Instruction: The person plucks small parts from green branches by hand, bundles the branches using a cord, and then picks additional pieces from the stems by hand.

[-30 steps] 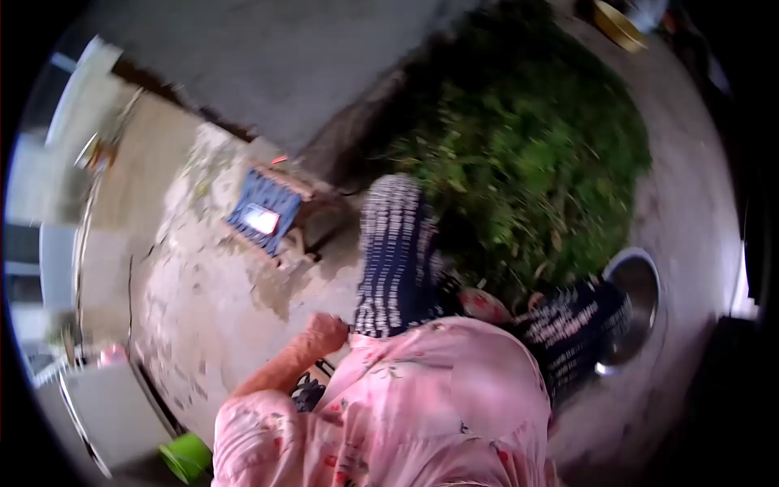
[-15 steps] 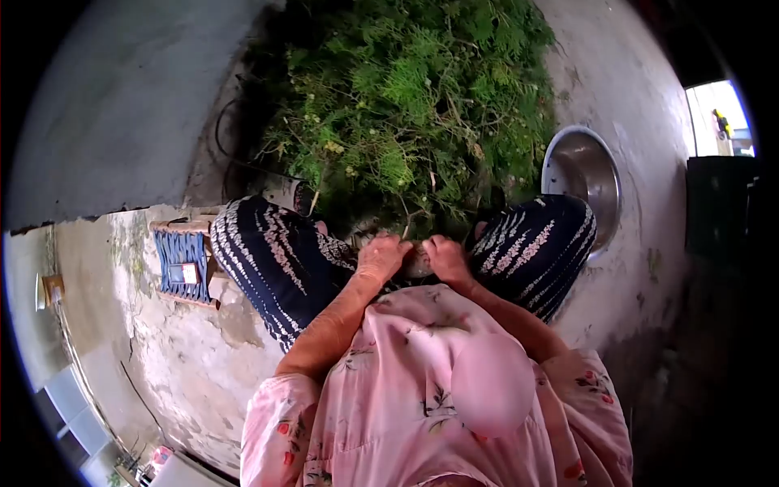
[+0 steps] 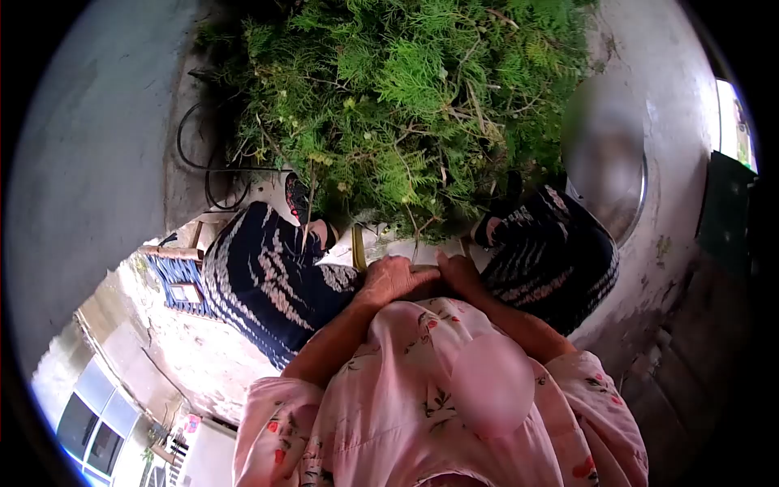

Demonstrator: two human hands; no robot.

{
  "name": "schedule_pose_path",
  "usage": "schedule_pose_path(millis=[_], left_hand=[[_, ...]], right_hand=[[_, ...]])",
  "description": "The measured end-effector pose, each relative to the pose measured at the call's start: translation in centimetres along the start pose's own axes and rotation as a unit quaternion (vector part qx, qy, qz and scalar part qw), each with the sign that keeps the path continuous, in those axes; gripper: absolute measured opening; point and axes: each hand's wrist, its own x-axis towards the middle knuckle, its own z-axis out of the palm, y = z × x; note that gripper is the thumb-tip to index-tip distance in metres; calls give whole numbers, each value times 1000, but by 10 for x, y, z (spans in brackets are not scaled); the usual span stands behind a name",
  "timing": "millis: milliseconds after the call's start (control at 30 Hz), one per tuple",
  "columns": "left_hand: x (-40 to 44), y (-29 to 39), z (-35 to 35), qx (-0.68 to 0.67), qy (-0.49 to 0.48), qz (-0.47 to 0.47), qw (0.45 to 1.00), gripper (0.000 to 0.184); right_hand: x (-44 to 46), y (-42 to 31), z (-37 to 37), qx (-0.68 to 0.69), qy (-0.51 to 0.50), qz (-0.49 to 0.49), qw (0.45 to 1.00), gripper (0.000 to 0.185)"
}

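Observation:
Between my knees, my left hand point(image 3: 393, 280) is closed, its fingers curled down and its thumb pointing right. Just to the right, my right hand point(image 3: 458, 273) is closed too, with its fingers folded under. A brown surface point(image 3: 426, 288) shows between the two hands, low against the pink flowered shirt point(image 3: 381, 365); what the fingers hold is hidden. A yellow strip point(image 3: 359, 247) stands beyond my left hand. Past both hands lies a large pile of green leafy branches point(image 3: 406, 105), with a cut stem reaching down close to my right hand.
At the left is a low stool with blue webbing point(image 3: 180, 280) and a small flat object on it. A black cable point(image 3: 182, 134) loops beside the grey slab point(image 3: 89, 162). A metal basin point(image 3: 629, 219), partly blurred, sits by the right knee.
The view has swung from the left side to face the branches. Both hands are now between the knees; since half a second ago the yellow strip has come into view.

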Motion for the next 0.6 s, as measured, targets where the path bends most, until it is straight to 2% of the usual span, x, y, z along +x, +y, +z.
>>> schedule_pose_path(millis=[33, 67, 133, 167, 233, 267, 300, 333, 367, 433, 500, 567, 600], left_hand=[[2, -2, 2, 2, -7, 9, 1000, 79], [3, -2, 2, -9, -28, -24, 999, 79], [5, -4, -1, -12, -12, -3, 1000, 75], [4, -7, 10, 5, -17, 4, 1000, 73], [1, -18, 20, -8, -84, -3, 996, 60], [-1, -25, 26, -22, -116, -34, 992, 55], [-1, -29, 30, -31, -147, -74, 986, 50], [-1, -35, 36, -28, -169, -91, 981, 46], [-1, -36, 37, -2, -181, -55, 982, 43], [-14, -33, 26, 102, -120, 200, 967, 32], [-10, -40, 32, 56, -68, 250, 964, 29], [0, -51, 51, -61, -122, 37, 990, 50], [-9, -22, 23, -132, -118, -62, 982, 70]], right_hand=[[-3, 4, 5, 7, -10, 1, 1000, 45], [-4, 0, 2, 31, -37, 30, 998, 37], [1, -4, -6, 40, -112, 64, 991, 26], [-7, -10, -4, 46, -128, 68, 988, 26], [-16, -18, 1, 30, -123, 26, 992, 23], [-19, -32, -9, 42, -132, 41, 989, 25], [-14, -41, -10, 4, -205, 94, 974, 26], [-11, -37, -7, 16, -161, 73, 984, 25], [-20, -38, -1, 32, -124, 58, 990, 23], [-20, -41, -6, 21, -129, 62, 989, 22], [-21, -43, -11, 23, -125, 68, 990, 22], [-16, -49, -16, 124, -111, 183, 969, 36], [-16, -43, -3, 122, -106, 184, 970, 36]])
